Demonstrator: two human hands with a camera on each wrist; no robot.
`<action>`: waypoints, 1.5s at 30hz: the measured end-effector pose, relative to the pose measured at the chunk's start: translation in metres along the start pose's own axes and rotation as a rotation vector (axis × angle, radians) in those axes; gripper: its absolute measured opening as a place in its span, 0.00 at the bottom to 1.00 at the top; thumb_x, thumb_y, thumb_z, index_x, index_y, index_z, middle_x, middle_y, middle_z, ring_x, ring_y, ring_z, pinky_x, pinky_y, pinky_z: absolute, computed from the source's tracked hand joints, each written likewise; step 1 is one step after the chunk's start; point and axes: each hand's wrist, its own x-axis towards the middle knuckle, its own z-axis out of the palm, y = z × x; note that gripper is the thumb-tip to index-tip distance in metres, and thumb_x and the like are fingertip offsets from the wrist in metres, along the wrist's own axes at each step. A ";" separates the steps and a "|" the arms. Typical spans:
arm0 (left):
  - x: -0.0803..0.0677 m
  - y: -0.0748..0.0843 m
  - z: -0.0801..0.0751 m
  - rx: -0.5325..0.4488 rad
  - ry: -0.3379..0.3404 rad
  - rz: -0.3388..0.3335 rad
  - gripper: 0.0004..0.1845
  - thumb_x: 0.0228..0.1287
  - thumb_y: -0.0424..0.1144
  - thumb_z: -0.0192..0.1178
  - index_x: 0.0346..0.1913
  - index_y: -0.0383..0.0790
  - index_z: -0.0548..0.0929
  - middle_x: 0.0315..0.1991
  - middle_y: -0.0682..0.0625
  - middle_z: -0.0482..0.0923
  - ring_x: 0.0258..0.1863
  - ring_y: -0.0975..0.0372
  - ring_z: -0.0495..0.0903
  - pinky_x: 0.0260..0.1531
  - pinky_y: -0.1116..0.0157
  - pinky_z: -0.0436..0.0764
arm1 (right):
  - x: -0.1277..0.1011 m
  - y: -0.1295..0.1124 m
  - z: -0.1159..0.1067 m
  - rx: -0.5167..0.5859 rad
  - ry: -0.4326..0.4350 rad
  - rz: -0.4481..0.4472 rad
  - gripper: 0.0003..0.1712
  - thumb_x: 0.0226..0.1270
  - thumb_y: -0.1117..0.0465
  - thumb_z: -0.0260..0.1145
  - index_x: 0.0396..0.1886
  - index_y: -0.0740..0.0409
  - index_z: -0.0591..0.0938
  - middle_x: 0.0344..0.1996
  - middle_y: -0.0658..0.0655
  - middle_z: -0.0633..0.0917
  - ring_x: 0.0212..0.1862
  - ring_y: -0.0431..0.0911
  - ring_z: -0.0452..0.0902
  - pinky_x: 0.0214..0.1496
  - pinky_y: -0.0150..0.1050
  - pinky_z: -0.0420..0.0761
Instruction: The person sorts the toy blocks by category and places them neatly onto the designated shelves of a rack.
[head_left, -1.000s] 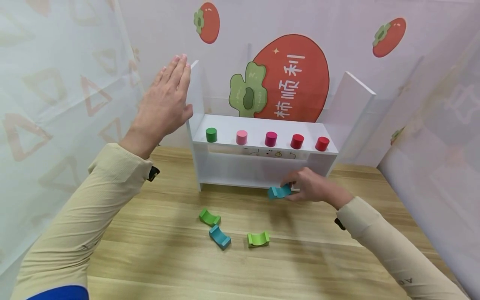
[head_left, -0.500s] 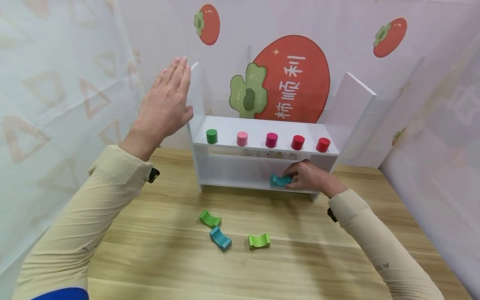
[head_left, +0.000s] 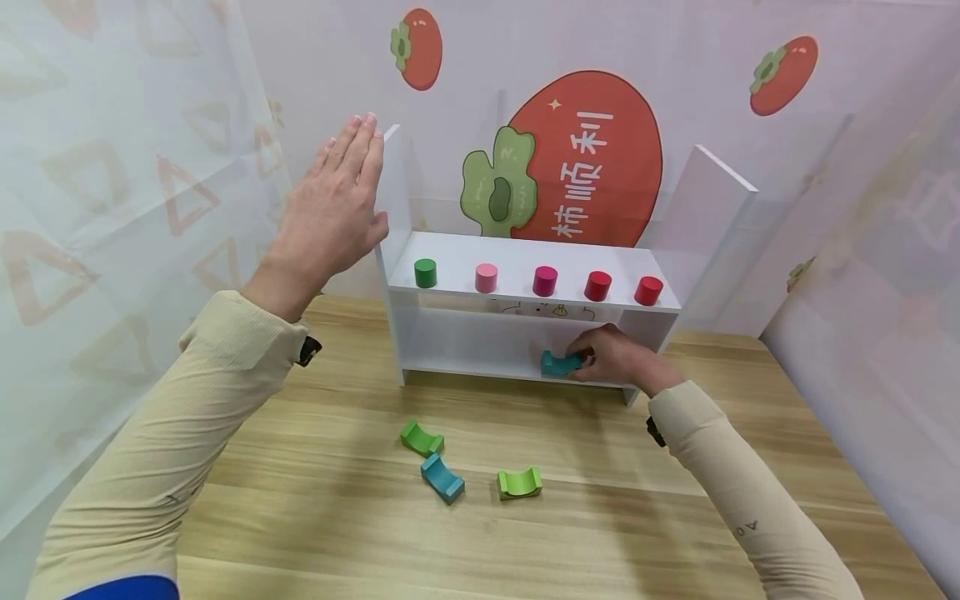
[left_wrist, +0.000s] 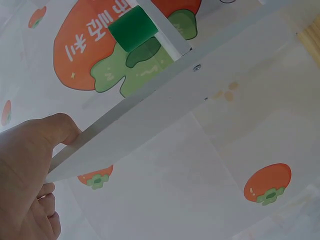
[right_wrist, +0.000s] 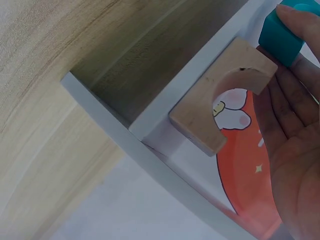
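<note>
My left hand (head_left: 326, 212) holds the left side panel (head_left: 397, 192) of a white shelf, its thumb (left_wrist: 62, 127) on one face and the fingers on the other. At the lower board (head_left: 472, 342), my right hand (head_left: 611, 354) pinches a teal block (head_left: 557, 364) with a curved hollow on top. Beside that hand, in the right wrist view, a plain wooden arch-shaped block (right_wrist: 197, 107) sits on the board; the hand hides it in the head view. Along the upper board stand a green cylinder (head_left: 425, 273), a pink one (head_left: 486, 278) and several red or magenta ones (head_left: 597, 286).
On the wooden table (head_left: 337, 517) in front of the shelf lie a green curved block (head_left: 422, 438), another teal one (head_left: 442, 478) close against it, and a lime-green one (head_left: 519, 483). The shelf's right side panel (head_left: 705, 208) rises beyond my right hand. Patterned sheets surround the table.
My right hand has moved the teal block from in front of the shelf up and inward onto the lower board. The left hand has stayed at the side panel.
</note>
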 end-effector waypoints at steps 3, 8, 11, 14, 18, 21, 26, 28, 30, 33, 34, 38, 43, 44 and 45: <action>0.000 0.000 0.000 -0.001 0.010 0.003 0.47 0.72 0.37 0.58 0.84 0.26 0.44 0.88 0.36 0.38 0.88 0.46 0.40 0.87 0.48 0.44 | 0.000 0.002 0.002 0.009 -0.003 0.005 0.19 0.60 0.58 0.82 0.50 0.56 0.93 0.47 0.53 0.90 0.43 0.46 0.82 0.51 0.45 0.90; 0.000 0.000 0.000 0.000 0.011 0.003 0.47 0.73 0.38 0.58 0.84 0.27 0.44 0.88 0.37 0.38 0.88 0.46 0.39 0.87 0.49 0.44 | 0.001 0.004 0.003 0.003 -0.013 0.017 0.19 0.61 0.58 0.81 0.51 0.55 0.93 0.48 0.54 0.90 0.45 0.46 0.81 0.53 0.47 0.90; 0.000 0.000 0.001 -0.001 0.011 0.006 0.47 0.73 0.37 0.57 0.84 0.27 0.44 0.88 0.37 0.38 0.88 0.46 0.39 0.87 0.49 0.44 | 0.001 0.005 0.004 0.001 -0.020 0.029 0.19 0.61 0.58 0.81 0.52 0.55 0.92 0.49 0.54 0.89 0.46 0.46 0.81 0.53 0.48 0.90; 0.000 0.000 0.001 0.001 0.013 0.007 0.47 0.72 0.37 0.58 0.84 0.26 0.44 0.88 0.36 0.38 0.88 0.46 0.40 0.87 0.48 0.45 | 0.002 0.006 0.005 0.004 -0.030 0.036 0.20 0.61 0.58 0.81 0.54 0.55 0.92 0.49 0.54 0.89 0.44 0.46 0.81 0.53 0.47 0.90; 0.000 0.000 0.003 -0.001 0.015 0.006 0.47 0.72 0.37 0.58 0.84 0.26 0.44 0.88 0.36 0.39 0.88 0.46 0.40 0.87 0.48 0.45 | 0.000 0.005 0.003 0.008 -0.024 0.037 0.23 0.61 0.58 0.81 0.56 0.58 0.90 0.49 0.55 0.90 0.44 0.47 0.84 0.53 0.48 0.91; 0.000 0.000 0.004 -0.008 0.022 0.012 0.46 0.72 0.37 0.58 0.84 0.26 0.45 0.88 0.36 0.39 0.88 0.46 0.40 0.87 0.48 0.45 | -0.004 0.002 -0.002 0.009 -0.010 0.031 0.25 0.61 0.59 0.81 0.57 0.62 0.89 0.50 0.59 0.91 0.47 0.51 0.88 0.55 0.51 0.91; 0.001 0.000 0.005 -0.005 0.040 0.024 0.46 0.72 0.36 0.57 0.83 0.25 0.46 0.87 0.35 0.41 0.88 0.45 0.42 0.86 0.47 0.47 | -0.008 -0.007 -0.010 -0.012 0.008 -0.058 0.22 0.62 0.60 0.80 0.54 0.64 0.90 0.48 0.61 0.92 0.47 0.55 0.91 0.54 0.51 0.91; 0.001 -0.001 0.005 -0.007 0.042 0.023 0.45 0.72 0.36 0.57 0.83 0.25 0.46 0.87 0.35 0.41 0.88 0.45 0.42 0.86 0.47 0.47 | -0.010 -0.012 -0.011 -0.027 0.012 -0.103 0.21 0.62 0.60 0.81 0.53 0.62 0.90 0.48 0.59 0.92 0.47 0.54 0.90 0.53 0.50 0.91; 0.001 -0.001 0.004 -0.011 0.046 0.024 0.45 0.72 0.36 0.56 0.83 0.25 0.46 0.87 0.34 0.41 0.88 0.45 0.42 0.86 0.47 0.47 | -0.012 -0.021 -0.010 -0.038 0.006 -0.130 0.21 0.61 0.59 0.81 0.53 0.60 0.91 0.49 0.58 0.92 0.48 0.52 0.90 0.55 0.50 0.91; 0.001 -0.001 0.004 -0.017 0.049 0.026 0.45 0.72 0.36 0.55 0.83 0.25 0.46 0.87 0.35 0.41 0.88 0.45 0.42 0.86 0.47 0.47 | -0.016 -0.034 -0.006 -0.052 -0.012 -0.159 0.22 0.61 0.57 0.81 0.54 0.57 0.91 0.50 0.55 0.92 0.51 0.49 0.88 0.58 0.51 0.90; 0.001 -0.001 0.004 -0.019 0.050 0.027 0.44 0.72 0.36 0.55 0.83 0.25 0.46 0.87 0.35 0.41 0.88 0.45 0.42 0.86 0.47 0.47 | -0.017 -0.038 -0.004 -0.053 -0.022 -0.172 0.22 0.61 0.57 0.82 0.55 0.56 0.91 0.50 0.55 0.92 0.52 0.49 0.87 0.59 0.51 0.89; 0.001 -0.001 0.004 -0.025 0.052 0.032 0.44 0.71 0.35 0.54 0.83 0.25 0.47 0.87 0.35 0.41 0.88 0.45 0.42 0.86 0.46 0.47 | -0.024 -0.054 0.008 -0.035 -0.073 -0.238 0.21 0.62 0.58 0.80 0.55 0.57 0.90 0.50 0.55 0.92 0.52 0.50 0.89 0.58 0.49 0.90; 0.000 -0.002 0.005 -0.012 0.053 0.030 0.45 0.71 0.35 0.55 0.83 0.25 0.46 0.87 0.34 0.41 0.88 0.45 0.42 0.86 0.47 0.47 | -0.030 -0.067 0.027 0.017 -0.143 -0.303 0.21 0.64 0.59 0.78 0.56 0.60 0.88 0.50 0.57 0.92 0.51 0.50 0.89 0.56 0.50 0.90; 0.000 -0.001 0.005 -0.009 0.054 0.030 0.45 0.71 0.35 0.56 0.83 0.25 0.46 0.87 0.35 0.41 0.88 0.45 0.42 0.86 0.47 0.47 | -0.031 -0.069 0.031 0.027 -0.157 -0.313 0.21 0.65 0.59 0.78 0.56 0.60 0.88 0.51 0.57 0.92 0.51 0.50 0.89 0.55 0.50 0.90; 0.000 -0.001 0.005 -0.007 0.055 0.029 0.45 0.71 0.35 0.56 0.83 0.25 0.46 0.87 0.35 0.41 0.88 0.45 0.42 0.86 0.47 0.47 | -0.033 -0.071 0.035 0.035 -0.170 -0.320 0.22 0.65 0.58 0.78 0.57 0.61 0.88 0.51 0.57 0.92 0.51 0.50 0.89 0.56 0.50 0.90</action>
